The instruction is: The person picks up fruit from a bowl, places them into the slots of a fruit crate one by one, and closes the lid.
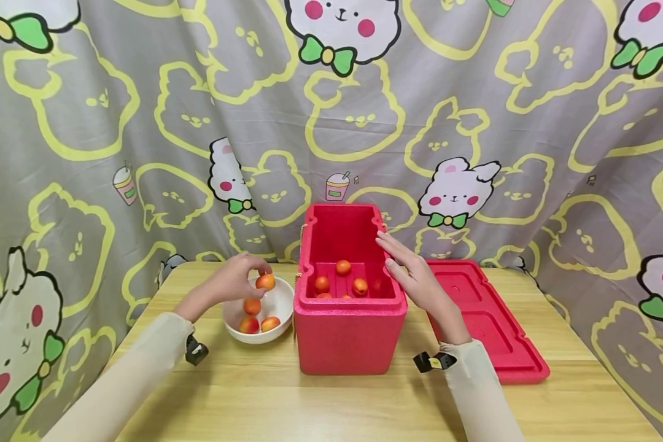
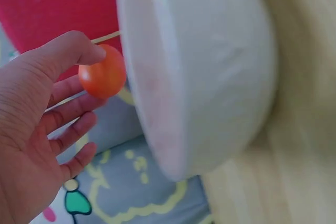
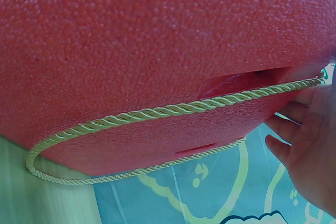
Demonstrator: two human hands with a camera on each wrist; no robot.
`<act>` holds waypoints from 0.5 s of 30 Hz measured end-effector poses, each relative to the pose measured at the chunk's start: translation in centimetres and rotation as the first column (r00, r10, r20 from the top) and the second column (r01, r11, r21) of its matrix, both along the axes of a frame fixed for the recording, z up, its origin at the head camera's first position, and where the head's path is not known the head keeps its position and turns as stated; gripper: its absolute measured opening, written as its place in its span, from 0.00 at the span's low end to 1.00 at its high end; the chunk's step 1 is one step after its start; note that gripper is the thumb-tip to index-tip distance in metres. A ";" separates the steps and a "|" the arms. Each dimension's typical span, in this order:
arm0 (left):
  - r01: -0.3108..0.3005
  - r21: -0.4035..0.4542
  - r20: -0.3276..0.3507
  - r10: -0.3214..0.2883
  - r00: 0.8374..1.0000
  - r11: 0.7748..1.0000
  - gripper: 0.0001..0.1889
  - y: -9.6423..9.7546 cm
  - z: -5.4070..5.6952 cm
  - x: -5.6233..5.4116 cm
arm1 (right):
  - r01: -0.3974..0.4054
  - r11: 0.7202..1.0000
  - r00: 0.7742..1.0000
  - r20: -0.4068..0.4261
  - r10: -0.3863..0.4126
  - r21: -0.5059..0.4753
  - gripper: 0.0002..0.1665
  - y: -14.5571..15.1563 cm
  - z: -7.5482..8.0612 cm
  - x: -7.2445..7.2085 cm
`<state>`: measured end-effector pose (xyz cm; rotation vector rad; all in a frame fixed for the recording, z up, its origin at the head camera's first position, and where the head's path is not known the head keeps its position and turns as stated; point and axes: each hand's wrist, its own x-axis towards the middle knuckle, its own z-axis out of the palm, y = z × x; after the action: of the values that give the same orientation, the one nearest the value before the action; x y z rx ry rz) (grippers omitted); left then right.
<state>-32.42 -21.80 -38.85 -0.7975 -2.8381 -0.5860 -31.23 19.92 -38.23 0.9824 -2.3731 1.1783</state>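
My left hand (image 1: 228, 286) pinches an orange apricot (image 1: 265, 282) between thumb and fingers, just above the white bowl (image 1: 285, 307). In the left wrist view the apricot (image 2: 103, 73) sits beside the bowl's rim, and the other fingers are spread. Several more apricots (image 1: 248, 325) lie in the bowl. To its right stands a red foam box (image 1: 350, 344) with its top uncovered, and several apricots (image 1: 343, 267) are on its floor. My right hand (image 1: 418, 281) rests with extended fingers against the box's right rim; in the right wrist view that hand (image 3: 313, 148) is partly cut off.
A red lid (image 1: 483, 319) lies flat on the wooden table (image 1: 254, 393), right of the box. Gold twisted cord (image 3: 173, 109) loops along the box's side. Behind the table hangs a grey patterned curtain (image 1: 276, 123).
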 end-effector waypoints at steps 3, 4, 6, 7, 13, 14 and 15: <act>-0.006 0.021 -0.020 0.006 1.000 1.000 0.18 0.0 1.1 0.0 | 0.000 1.000 1.000 0.000 0.000 0.000 0.32 0.0 0.0 0.0; -0.010 0.028 -0.027 0.010 1.000 1.000 0.18 0.1 1.5 0.0 | 0.000 1.000 1.000 0.000 0.000 -0.001 0.32 0.0 0.0 0.0; -0.017 0.043 -0.042 0.019 0.999 0.999 0.18 0.2 2.2 0.0 | 0.000 1.000 1.000 -0.001 0.000 -0.001 0.32 0.0 0.0 0.0; -0.023 0.056 -0.043 0.026 0.999 0.998 0.18 0.2 2.6 0.0 | 0.001 1.000 1.000 -0.002 -0.001 -0.001 0.32 0.0 0.0 0.0; -0.021 0.101 -0.109 0.032 0.994 0.995 0.19 0.8 4.8 0.2 | 0.004 1.000 1.000 -0.004 -0.004 0.001 0.33 0.0 0.0 0.1; -0.014 0.103 -0.128 0.028 0.991 0.995 0.19 0.9 5.1 0.2 | 0.004 1.000 1.000 -0.003 -0.004 0.002 0.32 0.0 0.0 0.1; -0.009 0.109 -0.143 0.025 0.989 0.994 0.19 1.0 5.5 0.2 | 0.004 1.000 1.000 -0.003 -0.004 0.001 0.32 0.0 0.0 0.1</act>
<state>-32.24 -20.83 -33.38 -0.7632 -2.6549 -0.6460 -31.17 19.94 -38.25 0.9790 -2.3724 1.1735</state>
